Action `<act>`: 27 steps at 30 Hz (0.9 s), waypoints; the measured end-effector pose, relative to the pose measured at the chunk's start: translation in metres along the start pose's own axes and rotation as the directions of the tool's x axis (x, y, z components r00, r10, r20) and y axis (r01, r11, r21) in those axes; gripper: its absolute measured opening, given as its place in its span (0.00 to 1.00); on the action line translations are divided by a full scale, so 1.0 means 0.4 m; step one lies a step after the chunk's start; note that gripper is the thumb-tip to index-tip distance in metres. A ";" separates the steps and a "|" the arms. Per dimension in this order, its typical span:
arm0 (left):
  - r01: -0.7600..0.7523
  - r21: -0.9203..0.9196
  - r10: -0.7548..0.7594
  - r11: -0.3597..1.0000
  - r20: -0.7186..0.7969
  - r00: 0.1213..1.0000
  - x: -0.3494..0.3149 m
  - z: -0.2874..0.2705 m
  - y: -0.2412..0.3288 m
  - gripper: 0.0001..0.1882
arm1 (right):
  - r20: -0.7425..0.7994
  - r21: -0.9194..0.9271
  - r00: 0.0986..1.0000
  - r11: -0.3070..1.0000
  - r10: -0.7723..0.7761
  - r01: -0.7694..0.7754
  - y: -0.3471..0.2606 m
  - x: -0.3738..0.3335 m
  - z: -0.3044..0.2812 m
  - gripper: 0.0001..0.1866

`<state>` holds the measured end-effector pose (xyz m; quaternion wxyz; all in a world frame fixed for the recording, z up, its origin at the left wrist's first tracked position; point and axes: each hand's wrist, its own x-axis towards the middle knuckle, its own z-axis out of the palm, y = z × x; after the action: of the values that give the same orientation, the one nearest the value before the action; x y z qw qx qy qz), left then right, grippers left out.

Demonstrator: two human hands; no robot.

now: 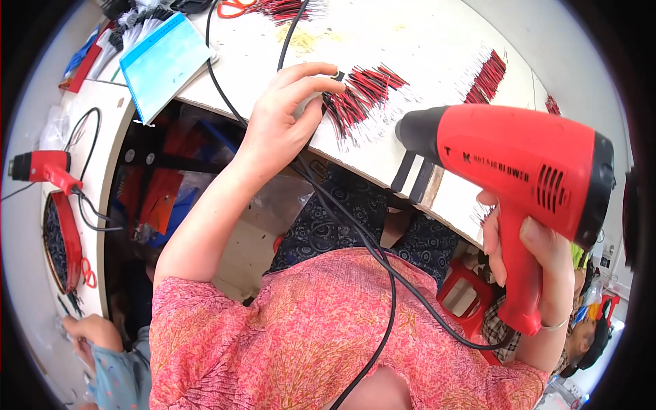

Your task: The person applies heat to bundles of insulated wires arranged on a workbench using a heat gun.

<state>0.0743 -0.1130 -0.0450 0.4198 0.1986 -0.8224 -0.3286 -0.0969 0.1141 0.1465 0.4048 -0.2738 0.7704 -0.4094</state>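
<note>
- While the red plastic heat gun (506,171) with its black nozzle was gripped by the pistol handle in the right hand (540,263), all fingers closed round it, the tool was judged rigid, fairly heavy and hot at the tip; the handle was the safe hold.
- A row of thin red-and-black wire pieces (359,102) lay on the white table (424,48), and one end was pinched between fingertips of the left hand (283,113).
- These wires were judged light, limp and easily scattered.
- The nozzle was held just to the right of the row, near the left hand.
</note>
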 end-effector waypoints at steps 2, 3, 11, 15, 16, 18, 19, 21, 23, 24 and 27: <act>0.006 0.005 -0.006 1.000 0.001 1.000 -0.001 -0.003 -0.002 0.15 | -0.060 0.020 0.996 0.998 -0.062 0.063 -0.017 0.012 0.031 0.35; 0.012 -0.005 -0.012 1.000 0.000 1.000 -0.002 -0.005 -0.005 0.15 | -0.060 0.023 0.996 0.998 -0.060 0.061 -0.016 0.020 0.031 0.35; 0.016 -0.066 -0.014 0.998 0.030 0.999 0.019 -0.003 0.006 0.16 | 0.023 0.091 1.000 0.996 0.016 -0.018 0.001 0.005 -0.010 0.31; -0.174 0.107 0.158 0.979 0.139 0.978 0.071 0.015 0.022 0.20 | -0.115 0.016 0.992 0.998 -0.057 0.060 -0.014 0.012 0.029 0.35; -0.249 0.184 0.219 0.951 0.166 0.961 0.080 0.030 0.020 0.21 | -0.114 0.014 0.992 0.998 -0.060 0.062 -0.015 0.012 0.029 0.35; -0.357 0.276 0.300 0.893 0.228 0.926 0.087 0.048 0.003 0.22 | -0.130 0.038 0.989 0.997 -0.067 0.072 -0.012 0.013 0.029 0.34; -0.359 0.273 0.304 0.892 0.226 0.926 0.088 0.053 0.001 0.22 | -0.134 0.037 0.989 0.997 -0.068 0.074 -0.007 0.011 0.019 0.34; -0.365 0.308 0.283 0.879 0.279 0.918 0.087 0.055 0.000 0.20 | -0.110 0.049 0.993 0.998 -0.029 0.035 0.003 0.003 -0.004 0.34; -0.351 0.317 0.275 0.881 0.261 0.925 0.079 0.047 0.001 0.15 | -0.164 0.074 0.985 0.995 -0.057 0.070 0.014 0.004 0.006 0.34; -0.325 0.316 0.255 0.892 0.242 0.936 0.076 0.041 0.001 0.14 | -0.217 0.094 0.973 0.990 -0.084 0.106 0.017 0.005 0.009 0.34; -0.285 0.302 0.229 0.910 0.206 0.951 0.071 0.029 -0.007 0.12 | -0.121 0.105 0.990 0.991 -0.074 0.087 0.016 0.011 -0.009 0.34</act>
<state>0.0489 -0.1276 -0.0361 0.3507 0.1273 -0.9165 -0.1443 -0.1030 0.1156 0.1404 0.3564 -0.2576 0.7574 -0.4827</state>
